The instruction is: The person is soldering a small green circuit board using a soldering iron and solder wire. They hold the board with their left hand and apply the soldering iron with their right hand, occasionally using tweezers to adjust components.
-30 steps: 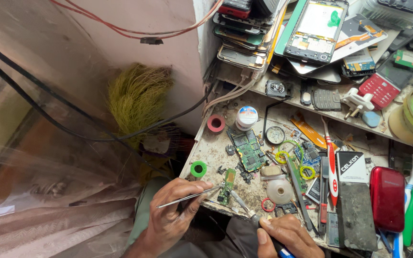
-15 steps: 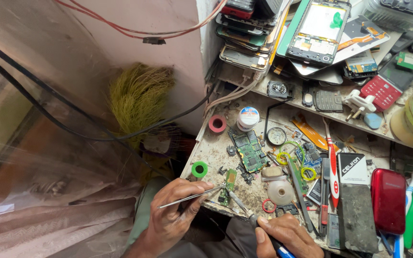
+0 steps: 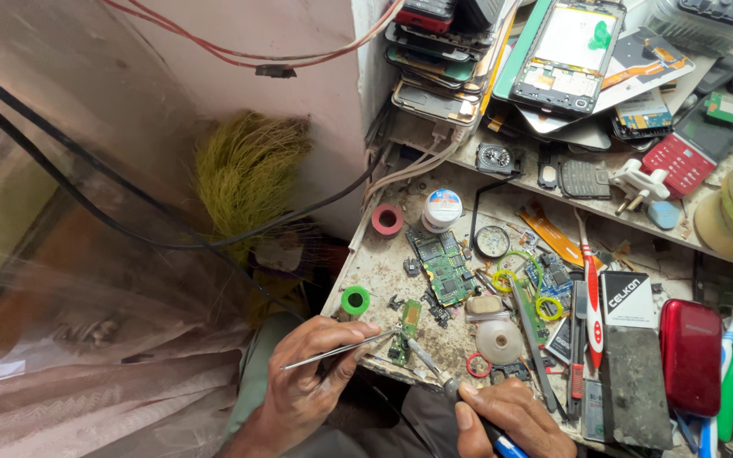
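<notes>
My left hand [image 3: 307,382] grips thin metal tweezers [image 3: 341,349] whose tips reach a small green circuit board [image 3: 407,324] lying near the front edge of the cluttered workbench [image 3: 383,263]. My right hand [image 3: 511,417] holds a soldering iron [image 3: 434,373] with a blue handle; its metal tip points up-left at the same small board. A larger green circuit board [image 3: 443,265] lies just behind it.
A green tape roll [image 3: 355,300], a red tape roll [image 3: 387,219] and a small white jar [image 3: 443,208] stand at the bench's left. A red phone [image 3: 691,356], a toothbrush [image 3: 591,293], stacked phones [image 3: 443,59] and loose parts crowd the right. Cables [image 3: 129,212] cross the plastic sheet at left.
The view has shifted slightly. Both hands stay at the small board, with the soldering iron tip edged a little closer to it.
</notes>
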